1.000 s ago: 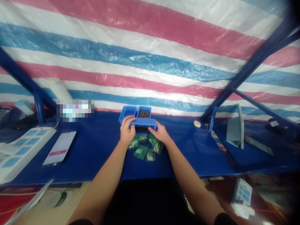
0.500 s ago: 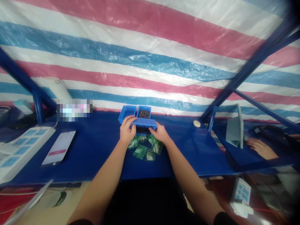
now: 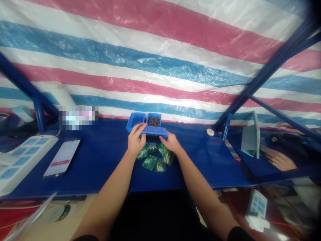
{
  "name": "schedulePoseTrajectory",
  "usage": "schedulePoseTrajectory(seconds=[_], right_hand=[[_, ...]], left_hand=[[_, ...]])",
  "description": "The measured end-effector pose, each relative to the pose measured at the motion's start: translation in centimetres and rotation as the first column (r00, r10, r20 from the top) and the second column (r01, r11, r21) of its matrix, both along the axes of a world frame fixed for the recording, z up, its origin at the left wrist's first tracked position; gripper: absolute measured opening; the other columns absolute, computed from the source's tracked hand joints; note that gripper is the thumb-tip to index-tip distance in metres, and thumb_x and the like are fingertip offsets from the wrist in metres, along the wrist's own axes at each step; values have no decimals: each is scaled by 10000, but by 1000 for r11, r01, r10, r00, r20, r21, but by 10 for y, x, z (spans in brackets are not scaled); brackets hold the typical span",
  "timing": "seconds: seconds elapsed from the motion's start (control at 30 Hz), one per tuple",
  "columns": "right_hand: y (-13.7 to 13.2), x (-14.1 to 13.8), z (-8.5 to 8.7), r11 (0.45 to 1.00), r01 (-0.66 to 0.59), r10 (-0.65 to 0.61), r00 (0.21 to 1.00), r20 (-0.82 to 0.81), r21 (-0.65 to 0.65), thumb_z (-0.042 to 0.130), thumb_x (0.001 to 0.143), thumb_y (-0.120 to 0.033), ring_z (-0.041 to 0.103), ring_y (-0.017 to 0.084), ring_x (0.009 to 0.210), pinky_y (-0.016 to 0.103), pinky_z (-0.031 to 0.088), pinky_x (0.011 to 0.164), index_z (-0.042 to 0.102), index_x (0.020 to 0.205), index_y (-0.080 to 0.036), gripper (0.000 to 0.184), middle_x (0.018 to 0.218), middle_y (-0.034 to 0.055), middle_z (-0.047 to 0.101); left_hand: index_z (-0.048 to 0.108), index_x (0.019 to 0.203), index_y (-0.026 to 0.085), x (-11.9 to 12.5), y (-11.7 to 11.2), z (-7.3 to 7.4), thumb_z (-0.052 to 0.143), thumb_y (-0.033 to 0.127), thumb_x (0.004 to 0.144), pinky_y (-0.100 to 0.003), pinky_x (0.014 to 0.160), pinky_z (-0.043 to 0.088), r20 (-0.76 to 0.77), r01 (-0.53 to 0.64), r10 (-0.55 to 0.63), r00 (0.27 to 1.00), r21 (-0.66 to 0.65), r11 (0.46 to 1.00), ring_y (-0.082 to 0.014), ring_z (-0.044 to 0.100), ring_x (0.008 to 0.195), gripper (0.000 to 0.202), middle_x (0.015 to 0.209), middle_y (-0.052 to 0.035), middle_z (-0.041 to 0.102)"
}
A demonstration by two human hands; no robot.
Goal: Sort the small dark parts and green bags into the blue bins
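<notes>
Both my hands hold a long, flat blue plastic piece (image 3: 155, 130) by its ends. My left hand (image 3: 135, 138) is closed on its left end, fingers over the top. At the right end my right hand (image 3: 172, 141) pinches the corner. Small dark parts (image 3: 151, 138) show just beneath the piece, in what looks like a blue bin; whether the piece belongs to that bin I cannot tell. Behind it stand a blue bin of small dark metal parts (image 3: 153, 122) and another blue bin (image 3: 136, 119) with a bare floor. Small clear-green bags (image 3: 149, 162) lie between my forearms.
On the left of the blue table (image 3: 100, 160) are a phone (image 3: 62, 158) and a white power strip (image 3: 23, 159). A round whitish object (image 3: 210, 132) lies right. Beyond the frame post, another person's hand (image 3: 281, 159) is beside a propped tablet (image 3: 252, 139). Striped sheeting (image 3: 160, 67) hangs behind.
My hands keep their grip on the blue piece, with hardly any movement. The view has shifted slightly. At far right, more of another person's arm shows behind the tablet.
</notes>
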State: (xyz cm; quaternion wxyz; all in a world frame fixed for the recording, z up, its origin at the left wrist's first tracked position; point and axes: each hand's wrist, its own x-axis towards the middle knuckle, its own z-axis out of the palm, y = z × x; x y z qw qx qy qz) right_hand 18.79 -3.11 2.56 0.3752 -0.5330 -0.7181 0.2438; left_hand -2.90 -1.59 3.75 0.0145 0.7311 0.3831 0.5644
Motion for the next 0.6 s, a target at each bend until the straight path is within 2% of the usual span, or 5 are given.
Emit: schedulePoseTrajectory(seconds=[0.17,0.27,0.5,0.6], right_hand=[[1,0,-2,1000,30,-29,1000,8,-5,540,865,-335,590,176,641,278,471,637,623,1085,-183,280,752,13,665],[3,0,-4,999,46,-46,999,-20,6,550,856,-319,623,193,707,298,489,687,631,1078,-192,269,829,23,690],[8,1,-10,998,61,-62,997,-54,-23,563,850,-306,657,225,830,349,511,789,642,1101,-196,284,922,40,711],[9,2,-12,999,55,-55,993,-103,-3,577,847,-290,653,230,959,367,495,888,603,1202,-199,367,1063,55,702]], left_hand=[[492,1396,247,-2,4,-4,480,185,887,-434,1055,470,-35,18,-17,999,19,1000,-248,563,1228,513,1353,-62,573],[433,1438,242,-3,4,-3,484,207,900,-424,1040,477,-75,24,-23,997,6,1000,-256,557,1234,542,1393,-73,534],[409,1453,240,0,-2,6,479,277,928,-423,1089,430,-52,83,-87,995,-71,994,-259,502,1289,531,1433,-68,487],[410,1452,233,2,-4,9,486,320,931,-432,1129,384,-5,139,-140,990,-101,985,-256,460,1325,534,1458,-64,458]])
